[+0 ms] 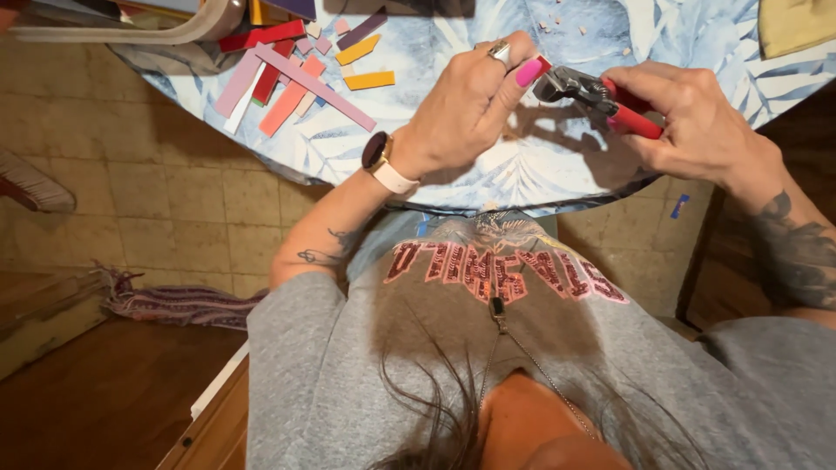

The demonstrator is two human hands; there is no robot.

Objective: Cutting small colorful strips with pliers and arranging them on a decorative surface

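Note:
My left hand (466,109), with a ring and a pink-painted thumbnail, pinches a small red tile piece (542,63) at its fingertips. My right hand (697,122) grips the red handles of a pair of tile nippers (601,96). The metal jaws of the nippers meet the red piece just right of my left thumb. Both hands hover over a round table (557,165) covered in a pale blue leaf-print cloth. A watch with a white band sits on my left wrist.
A pile of coloured strips (287,78), pink, red, lilac, purple and orange, lies at the table's left side. Small pale chips (557,17) lie scattered near the far edge. A yellow cloth (797,26) sits at the top right. Tiled floor and a striped rug (174,305) lie below left.

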